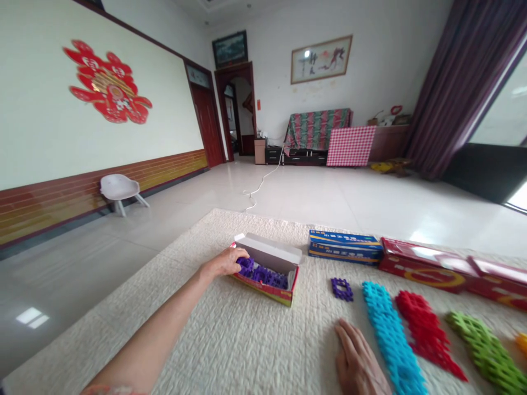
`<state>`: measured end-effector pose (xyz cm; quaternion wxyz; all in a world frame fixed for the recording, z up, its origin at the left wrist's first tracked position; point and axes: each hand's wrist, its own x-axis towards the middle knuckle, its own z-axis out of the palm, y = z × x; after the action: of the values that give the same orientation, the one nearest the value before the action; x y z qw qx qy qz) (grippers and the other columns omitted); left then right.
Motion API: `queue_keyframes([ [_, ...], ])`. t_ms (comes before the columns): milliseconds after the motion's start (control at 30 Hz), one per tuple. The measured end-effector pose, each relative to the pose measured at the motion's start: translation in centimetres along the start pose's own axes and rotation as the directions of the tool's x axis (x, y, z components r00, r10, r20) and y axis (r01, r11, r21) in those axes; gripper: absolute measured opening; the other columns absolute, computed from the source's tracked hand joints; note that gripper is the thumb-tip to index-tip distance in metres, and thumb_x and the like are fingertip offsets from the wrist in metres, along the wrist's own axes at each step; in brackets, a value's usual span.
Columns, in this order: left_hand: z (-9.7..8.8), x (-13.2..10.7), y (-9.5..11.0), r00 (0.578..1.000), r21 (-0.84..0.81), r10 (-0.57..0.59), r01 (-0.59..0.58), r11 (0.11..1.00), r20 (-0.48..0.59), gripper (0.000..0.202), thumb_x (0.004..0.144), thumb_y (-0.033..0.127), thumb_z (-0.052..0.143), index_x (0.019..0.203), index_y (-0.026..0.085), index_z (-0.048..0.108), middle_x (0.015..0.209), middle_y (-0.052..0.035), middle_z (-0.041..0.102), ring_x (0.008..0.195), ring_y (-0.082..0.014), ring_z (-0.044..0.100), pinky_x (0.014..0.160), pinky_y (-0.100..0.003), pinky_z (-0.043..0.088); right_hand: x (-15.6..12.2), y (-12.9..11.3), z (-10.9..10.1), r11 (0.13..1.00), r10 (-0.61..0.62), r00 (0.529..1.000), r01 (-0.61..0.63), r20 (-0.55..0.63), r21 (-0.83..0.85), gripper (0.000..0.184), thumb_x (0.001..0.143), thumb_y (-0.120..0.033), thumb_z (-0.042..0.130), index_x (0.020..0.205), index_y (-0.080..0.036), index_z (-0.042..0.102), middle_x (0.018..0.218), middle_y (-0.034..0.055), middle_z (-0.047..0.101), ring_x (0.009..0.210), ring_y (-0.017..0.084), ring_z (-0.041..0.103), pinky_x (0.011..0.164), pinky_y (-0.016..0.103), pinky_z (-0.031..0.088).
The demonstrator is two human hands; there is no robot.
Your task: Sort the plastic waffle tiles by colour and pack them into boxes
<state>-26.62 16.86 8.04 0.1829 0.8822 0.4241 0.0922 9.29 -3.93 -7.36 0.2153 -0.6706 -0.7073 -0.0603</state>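
Note:
My left hand (225, 261) reaches over the left end of an open cardboard box (260, 291). Its fingers are closed on a purple plastic interlocking block (246, 266) at that end. Other purple blocks (269, 276) lie inside, and the box's grey-white lid (267, 248) stands raised behind them. My right hand (359, 359) rests palm down on the cream quilted mat (255, 351), fingers stretched out and holding nothing. Beyond its fingertips lies a single purple square block (341, 289). A strip of light blue blocks (391, 334) is just right of this hand.
Red blocks (428, 332), green blocks (486, 348) and a partly visible yellow block (522, 343) lie farther right. Behind them stand a blue box (345, 248) and red boxes (426, 266). A white cable (263, 180) crosses the tiled floor; a small chair (120, 189) stands by the left wall.

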Motion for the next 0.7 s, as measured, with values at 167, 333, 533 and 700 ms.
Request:
queue_keyframes([
  [167, 0.2, 0.0, -0.3, 0.999, 0.009, -0.039, 0.039, 0.999, 0.011, 0.048, 0.058, 0.008, 0.051, 0.103, 0.019, 0.066, 0.103, -0.0016, 0.069, 0.098, -0.0195, 0.062, 0.089, -0.028, 0.046, 0.0, 0.0, -0.1, 1.000, -0.010, 1.000, 0.010, -0.011, 0.025, 0.049, 0.085, -0.024, 0.036, 0.126, -0.009, 0.057, 0.139, 0.0132, 0.052, 0.133, 0.026, 0.043, 0.111, 0.041, 0.037],
  [333, 0.2, -0.2, -0.6, 0.998, 0.036, -0.062, 0.063, 0.997, -0.026, 0.046, 0.055, 0.006, 0.049, 0.095, 0.019, 0.068, 0.099, -0.0011, 0.070, 0.095, -0.0191, 0.062, 0.088, -0.028, 0.047, 0.1, -0.2, -0.3, 1.000, -0.010, 1.000, 0.010, -0.014, 0.026, 0.048, 0.085, -0.023, 0.036, 0.125, -0.008, 0.058, 0.138, 0.0134, 0.052, 0.132, 0.025, 0.043, 0.111, 0.040, 0.036],
  [533, 0.2, 0.6, 1.5, 0.985, 0.057, -0.004, 0.014, 0.998, -0.172, 0.046, 0.059, 0.004, 0.049, 0.098, 0.019, 0.068, 0.111, -0.0044, 0.068, 0.107, -0.0215, 0.059, 0.100, -0.034, 0.042, 0.0, -0.4, -0.4, 1.000, 0.016, 1.000, -0.017, 0.025, 0.018, 0.048, 0.086, -0.019, 0.035, 0.127, -0.007, 0.057, 0.140, 0.0137, 0.050, 0.135, 0.026, 0.040, 0.112, 0.042, 0.035],
  [700, 2.1, 3.0, 8.0, 0.964, 0.023, 0.124, -0.122, 0.992, -0.234, 0.038, 0.068, 0.009, 0.052, 0.101, 0.020, 0.068, 0.120, -0.0045, 0.066, 0.112, -0.0205, 0.058, 0.104, -0.035, 0.040, 1.0, -1.8, -1.9, 0.998, 0.065, 0.992, -0.063, 0.110, -0.021, 0.051, 0.082, -0.007, 0.035, 0.128, -0.010, 0.058, 0.138, 0.0130, 0.052, 0.133, 0.025, 0.041, 0.111, 0.040, 0.034],
])
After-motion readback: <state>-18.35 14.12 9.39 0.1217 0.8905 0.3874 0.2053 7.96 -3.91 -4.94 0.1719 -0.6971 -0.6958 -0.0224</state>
